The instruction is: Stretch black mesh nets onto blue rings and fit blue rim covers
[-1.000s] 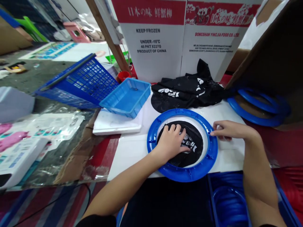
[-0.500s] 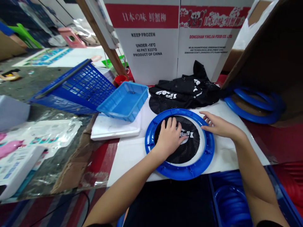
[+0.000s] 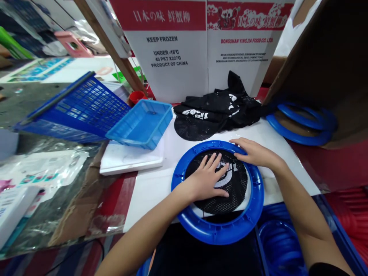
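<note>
A blue plastic ring [image 3: 218, 230] lies on the white board [image 3: 149, 184] and now overhangs its near edge. Inside it sits a round black mesh piece [image 3: 232, 191] with a white ball logo. My left hand [image 3: 207, 178] lies flat on the mesh, fingers spread. My right hand [image 3: 253, 153] rests palm down on the ring's far right rim, fingers stretched across it. Neither hand grips anything.
A pile of black mesh pieces [image 3: 215, 111] lies behind the ring. A light blue tray [image 3: 140, 122] and a dark blue basket [image 3: 74, 107] stand at the left. More blue rings [image 3: 299, 126] sit at the right under a cardboard box [image 3: 324, 65], others in a bin [image 3: 281, 245] below.
The ring with the mesh has slid towards me, over the board's near edge. My right hand moved from the ring's right side up onto its far rim.
</note>
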### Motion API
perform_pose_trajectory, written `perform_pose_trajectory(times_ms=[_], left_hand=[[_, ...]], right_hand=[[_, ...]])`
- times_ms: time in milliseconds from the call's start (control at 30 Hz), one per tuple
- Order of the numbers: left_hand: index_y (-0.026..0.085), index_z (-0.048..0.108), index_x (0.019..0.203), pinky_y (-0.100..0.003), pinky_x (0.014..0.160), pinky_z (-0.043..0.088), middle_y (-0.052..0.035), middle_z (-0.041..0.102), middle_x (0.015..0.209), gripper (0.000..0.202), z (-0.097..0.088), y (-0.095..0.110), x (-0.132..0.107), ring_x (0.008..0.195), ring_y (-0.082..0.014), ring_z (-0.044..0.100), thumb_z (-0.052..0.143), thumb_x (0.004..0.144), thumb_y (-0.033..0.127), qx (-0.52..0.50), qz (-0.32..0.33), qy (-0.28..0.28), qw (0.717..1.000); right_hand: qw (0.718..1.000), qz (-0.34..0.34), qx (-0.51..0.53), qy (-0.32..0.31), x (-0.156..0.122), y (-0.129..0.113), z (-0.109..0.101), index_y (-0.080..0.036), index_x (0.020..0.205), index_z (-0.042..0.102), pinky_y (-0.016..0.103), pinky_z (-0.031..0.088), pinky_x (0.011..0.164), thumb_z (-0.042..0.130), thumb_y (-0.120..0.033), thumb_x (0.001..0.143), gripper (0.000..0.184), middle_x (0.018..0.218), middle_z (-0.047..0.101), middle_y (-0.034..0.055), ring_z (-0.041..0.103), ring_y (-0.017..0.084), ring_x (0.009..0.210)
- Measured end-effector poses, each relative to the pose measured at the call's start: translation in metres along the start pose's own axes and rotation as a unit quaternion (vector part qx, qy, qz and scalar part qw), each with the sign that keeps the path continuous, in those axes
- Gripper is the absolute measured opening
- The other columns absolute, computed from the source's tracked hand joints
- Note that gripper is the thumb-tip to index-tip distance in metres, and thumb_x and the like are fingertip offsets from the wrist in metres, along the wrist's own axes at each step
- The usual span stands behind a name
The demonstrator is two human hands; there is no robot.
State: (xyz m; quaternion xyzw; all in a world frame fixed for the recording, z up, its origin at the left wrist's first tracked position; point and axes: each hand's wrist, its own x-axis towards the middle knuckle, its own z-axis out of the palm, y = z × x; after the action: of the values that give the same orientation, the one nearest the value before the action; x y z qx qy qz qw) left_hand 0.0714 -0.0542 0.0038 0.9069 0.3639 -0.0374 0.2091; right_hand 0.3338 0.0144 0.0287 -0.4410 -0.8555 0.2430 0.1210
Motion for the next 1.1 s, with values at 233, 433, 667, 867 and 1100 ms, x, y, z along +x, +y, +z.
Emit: perform_pose_trajectory(times_ms=[233,433,667,867,1100], left_hand=[[0.019,0.024,0.171,-0.070,0.130,0.013,-0.0259,0.003,0.176,0.113,-0.001,0.007,-0.009,0.165,-0.0458,0.001,0.073,0.086,0.075,-0.002,0.038,-0.019,0.999],[0.021,0.034,0.168,-0.064,0.130,0.021,-0.0221,0.018,0.178,0.105,-0.014,0.001,-0.012,0.165,-0.0450,0.014,0.075,0.086,0.073,0.011,0.051,-0.008,0.999],[0.010,0.075,0.113,-0.047,0.096,0.054,-0.0177,0.071,0.114,0.031,-0.044,-0.023,-0.001,0.112,-0.0337,0.067,0.052,0.109,0.029,0.097,-0.108,0.130,0.981],[0.012,0.075,0.112,-0.042,0.094,0.053,-0.0154,0.066,0.115,0.022,-0.041,-0.029,0.003,0.108,-0.0298,0.064,0.060,0.105,0.026,0.096,-0.105,0.127,0.982],[0.014,0.069,0.097,-0.043,0.092,0.049,-0.0148,0.068,0.109,0.017,-0.041,-0.029,0.003,0.107,-0.0304,0.061,0.053,0.100,0.014,0.072,-0.083,0.150,0.983]], right_hand=[[1.000,0.010,-0.013,0.003,0.000,0.003,0.004,-0.028,0.149,0.058,0.058,0.054,0.110,0.059,-0.037,0.101,0.050,0.143,0.066,0.0123,0.065,0.036,0.128],[0.999,-0.043,-0.014,0.026,-0.001,0.000,0.005,-0.027,0.144,0.062,0.059,0.051,0.115,0.057,-0.033,0.102,0.043,0.142,0.063,0.0143,0.060,0.035,0.134],[0.984,-0.131,-0.065,0.097,0.012,-0.012,0.019,-0.021,0.112,0.078,0.063,0.046,0.120,0.059,-0.028,0.104,0.022,0.153,0.054,0.0180,0.049,0.039,0.145],[0.990,-0.117,-0.064,0.036,0.022,-0.005,0.037,-0.022,0.110,0.077,0.065,0.044,0.121,0.062,-0.022,0.101,0.018,0.157,0.052,0.0162,0.047,0.038,0.147],[0.985,-0.162,-0.040,0.044,0.021,-0.014,0.018,-0.022,0.096,0.075,0.061,0.040,0.121,0.064,-0.019,0.100,0.012,0.150,0.055,0.0141,0.046,0.035,0.145]])
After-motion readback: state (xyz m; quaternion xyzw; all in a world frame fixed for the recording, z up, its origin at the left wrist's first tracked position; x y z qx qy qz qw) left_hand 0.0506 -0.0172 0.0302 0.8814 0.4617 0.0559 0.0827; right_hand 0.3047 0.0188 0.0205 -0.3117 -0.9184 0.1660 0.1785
